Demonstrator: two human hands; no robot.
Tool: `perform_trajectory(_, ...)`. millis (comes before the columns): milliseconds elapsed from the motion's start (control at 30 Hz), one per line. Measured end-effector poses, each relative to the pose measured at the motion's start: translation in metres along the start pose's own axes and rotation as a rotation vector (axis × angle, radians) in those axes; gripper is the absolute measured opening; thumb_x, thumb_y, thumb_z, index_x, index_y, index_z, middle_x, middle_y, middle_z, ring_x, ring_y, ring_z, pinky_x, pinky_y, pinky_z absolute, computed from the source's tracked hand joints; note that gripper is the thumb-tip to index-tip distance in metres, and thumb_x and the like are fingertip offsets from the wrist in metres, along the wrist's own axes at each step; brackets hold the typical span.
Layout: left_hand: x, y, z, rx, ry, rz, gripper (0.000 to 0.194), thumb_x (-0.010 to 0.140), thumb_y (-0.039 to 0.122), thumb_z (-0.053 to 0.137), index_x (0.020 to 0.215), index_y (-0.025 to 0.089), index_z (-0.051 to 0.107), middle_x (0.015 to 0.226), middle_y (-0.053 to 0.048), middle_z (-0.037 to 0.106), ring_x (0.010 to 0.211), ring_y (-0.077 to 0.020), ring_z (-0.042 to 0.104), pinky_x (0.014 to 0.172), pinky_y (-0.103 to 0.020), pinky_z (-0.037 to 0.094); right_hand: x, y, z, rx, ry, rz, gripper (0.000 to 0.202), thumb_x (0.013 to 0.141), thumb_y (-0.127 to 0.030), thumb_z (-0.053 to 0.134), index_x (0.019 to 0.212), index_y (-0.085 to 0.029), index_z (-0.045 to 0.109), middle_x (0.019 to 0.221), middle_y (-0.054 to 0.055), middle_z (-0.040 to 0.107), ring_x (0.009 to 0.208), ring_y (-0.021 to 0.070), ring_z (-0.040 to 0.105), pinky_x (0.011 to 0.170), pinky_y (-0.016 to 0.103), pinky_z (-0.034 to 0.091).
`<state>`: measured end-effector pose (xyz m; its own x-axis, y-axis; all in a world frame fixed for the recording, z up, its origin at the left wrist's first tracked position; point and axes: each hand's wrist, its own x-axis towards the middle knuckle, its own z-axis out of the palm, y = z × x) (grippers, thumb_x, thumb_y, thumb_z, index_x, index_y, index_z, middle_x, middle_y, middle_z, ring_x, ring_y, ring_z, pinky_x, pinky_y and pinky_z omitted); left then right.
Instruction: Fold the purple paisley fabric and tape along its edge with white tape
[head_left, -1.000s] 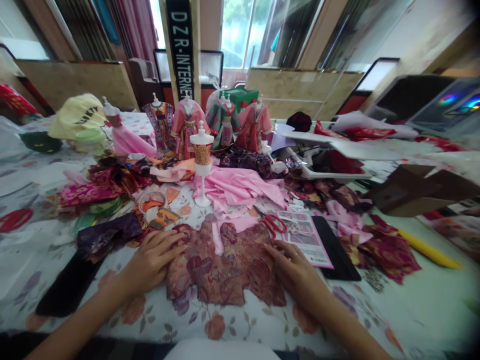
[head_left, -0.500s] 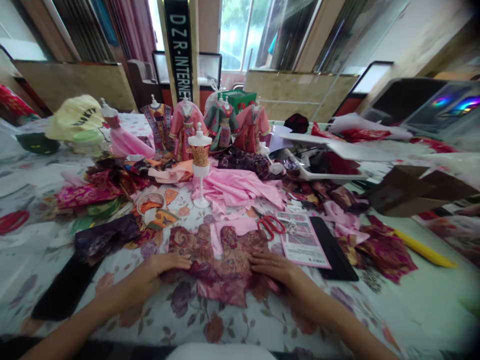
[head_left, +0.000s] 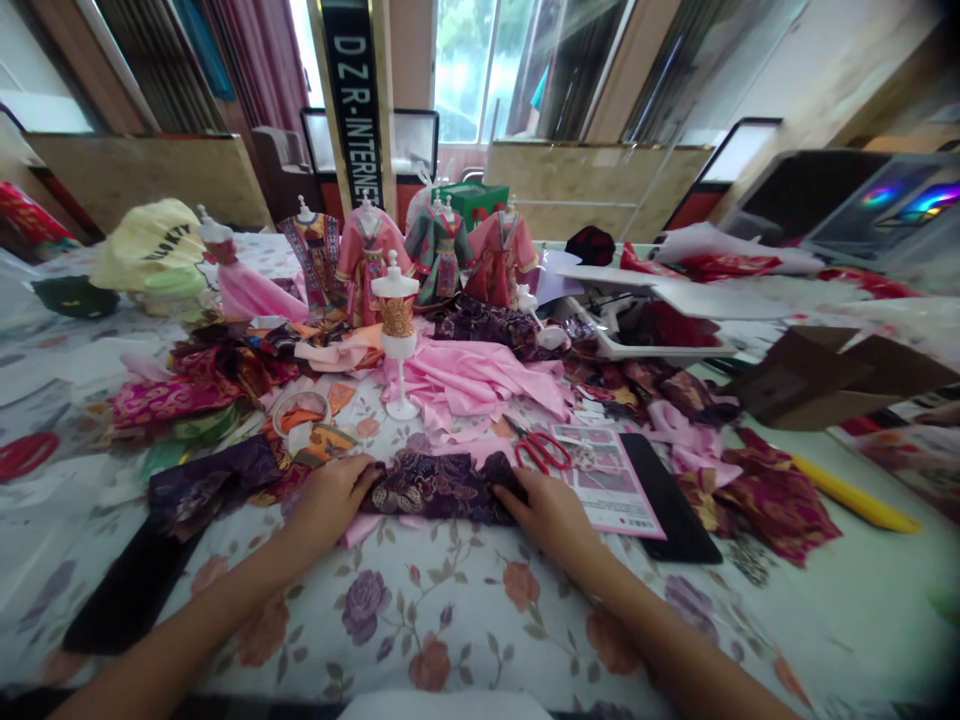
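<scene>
A dark purple patterned piece of fabric [head_left: 435,486] is stretched sideways between my hands, just above or on the flowered tablecloth [head_left: 420,610]. My left hand [head_left: 334,498] pinches its left end, and my right hand [head_left: 546,508] grips the right end with the thumb over the cloth. Pink fabric [head_left: 469,375] shows beneath and beyond it. Behind the cloth stands a small white mannequin [head_left: 397,305] wearing a gold brocade band. Close to my right hand lie red-handled scissors [head_left: 546,452] and a printed sheet [head_left: 607,480] on a black board [head_left: 667,500].
Several dressed mini mannequins [head_left: 371,250] stand at the back. Scrap fabrics [head_left: 176,390] and a tape roll [head_left: 300,410] crowd the left, beside a black strip [head_left: 131,585]. On the right are an open cardboard box [head_left: 817,375] and a yellow tool [head_left: 855,495].
The fabric has been flipped or folded from its brownish-red face, spread flat, to a narrow dark purple band. My hands have gone from lying flat on it to gripping its ends.
</scene>
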<state>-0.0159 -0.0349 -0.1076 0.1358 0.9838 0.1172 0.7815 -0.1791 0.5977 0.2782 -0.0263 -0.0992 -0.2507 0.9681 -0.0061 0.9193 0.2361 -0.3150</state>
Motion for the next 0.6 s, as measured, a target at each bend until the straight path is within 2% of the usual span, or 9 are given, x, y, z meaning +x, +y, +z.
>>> perform_trajectory(100,-0.003,0.001,0.001,0.176,0.088,0.094,0.024,0.086,0.027,0.050,0.104,0.021,0.063,0.099,-0.013,0.065,0.093,-0.0285,0.058,0.081,-0.040,0.044,-0.001,0.000,0.001,0.001,-0.009,-0.021,0.021,0.087,-0.031,0.046,0.078,-0.018,0.058,0.078,0.008,0.065,0.074,0.0212,0.060,0.062,0.028,0.037)
perform_trajectory(167,-0.005,0.007,0.000,0.213,0.092,0.297,0.033,0.086,0.022,0.049,0.118,0.021,0.057,0.114,-0.015,0.060,0.109,-0.0302,0.053,0.093,-0.045,0.040,-0.001,0.000,0.002,0.023,-0.004,-0.032,0.019,0.087,-0.030,0.046,0.079,-0.017,0.058,0.080,0.008,0.065,0.075,0.0209,0.059,0.065,0.028,0.038)
perform_trajectory(267,-0.010,0.017,0.003,0.156,-0.074,0.685,0.039,0.089,0.013,0.042,0.126,0.021,0.052,0.127,-0.012,0.056,0.123,-0.0259,0.045,0.103,-0.045,0.034,-0.001,0.001,0.003,0.050,0.001,-0.025,0.018,0.086,-0.030,0.046,0.081,-0.017,0.058,0.081,0.008,0.064,0.075,0.0207,0.059,0.066,0.028,0.039)
perform_trajectory(333,-0.012,0.021,0.009,0.158,-0.159,0.798,0.039,0.090,0.009,0.037,0.125,0.017,0.052,0.126,-0.014,0.057,0.123,-0.0244,0.047,0.101,-0.043,0.039,-0.001,0.001,0.003,0.063,0.007,-0.023,0.018,0.086,-0.030,0.045,0.081,-0.017,0.057,0.081,0.008,0.064,0.075,0.0206,0.059,0.066,0.029,0.039)
perform_trajectory(467,-0.012,0.014,0.023,0.327,-0.190,0.756,0.041,0.087,0.005,0.036,0.125,0.007,0.050,0.128,-0.019,0.054,0.124,-0.0275,0.046,0.099,-0.046,0.042,-0.003,0.003,0.004,0.109,0.021,-0.009,0.015,0.084,-0.029,0.047,0.083,-0.016,0.056,0.079,0.007,0.062,0.076,0.0217,0.059,0.066,0.030,0.041)
perform_trajectory(533,-0.011,0.008,0.025,0.425,-0.206,0.714,0.044,0.084,0.003,0.037,0.127,0.005,0.048,0.130,-0.019,0.052,0.125,-0.0275,0.044,0.100,-0.045,0.041,-0.003,0.005,0.005,0.165,0.065,0.021,0.019,0.082,-0.027,0.049,0.096,-0.015,0.054,0.082,0.008,0.062,0.078,0.0225,0.060,0.067,0.031,0.043)
perform_trajectory(600,-0.012,0.004,0.024,0.497,-0.236,0.692,0.048,0.082,0.001,0.036,0.129,0.005,0.046,0.133,-0.018,0.050,0.126,-0.0271,0.043,0.101,-0.043,0.040,-0.003,0.009,0.008,0.226,0.120,0.035,0.036,0.081,-0.024,0.049,0.116,-0.013,0.046,0.083,0.007,0.062,0.077,0.0222,0.061,0.068,0.032,0.046)
